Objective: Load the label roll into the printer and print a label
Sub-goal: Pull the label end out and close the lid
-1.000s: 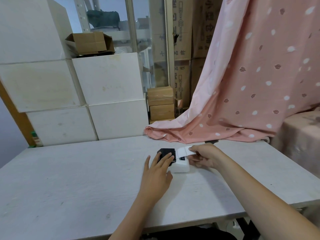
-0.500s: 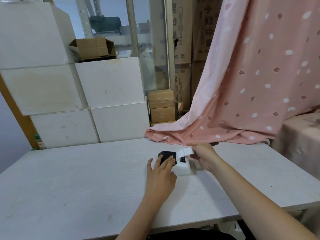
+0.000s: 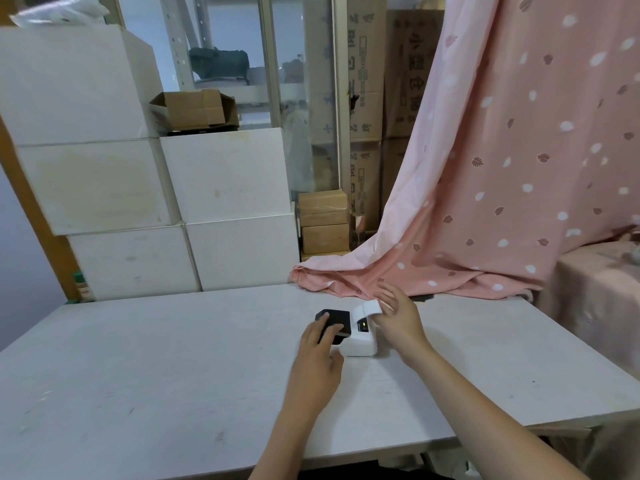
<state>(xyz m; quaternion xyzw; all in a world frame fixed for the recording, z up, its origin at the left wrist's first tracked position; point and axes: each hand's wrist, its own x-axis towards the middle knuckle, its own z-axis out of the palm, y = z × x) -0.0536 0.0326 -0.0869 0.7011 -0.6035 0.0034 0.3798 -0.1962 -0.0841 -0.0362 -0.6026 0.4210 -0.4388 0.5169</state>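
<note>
The left hand (image 3: pixel 320 358) lies flat, fingers spread on the printer (image 3: pixel 358 336), pressing its dark part. The right hand (image 3: pixel 398 318) pinches the label (image 3: pixel 367 309) that curls up from the printer on the table (image 3: pixel 173 375). The label looks thin and soft; better to hold its free end.

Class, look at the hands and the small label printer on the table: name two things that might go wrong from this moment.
1. The right hand pinches the white label strip rising from the printer; a skewed pull might tear it.
2. The left hand only rests its fingers on the black part, so the light printer may slide or tip on the table.
</note>
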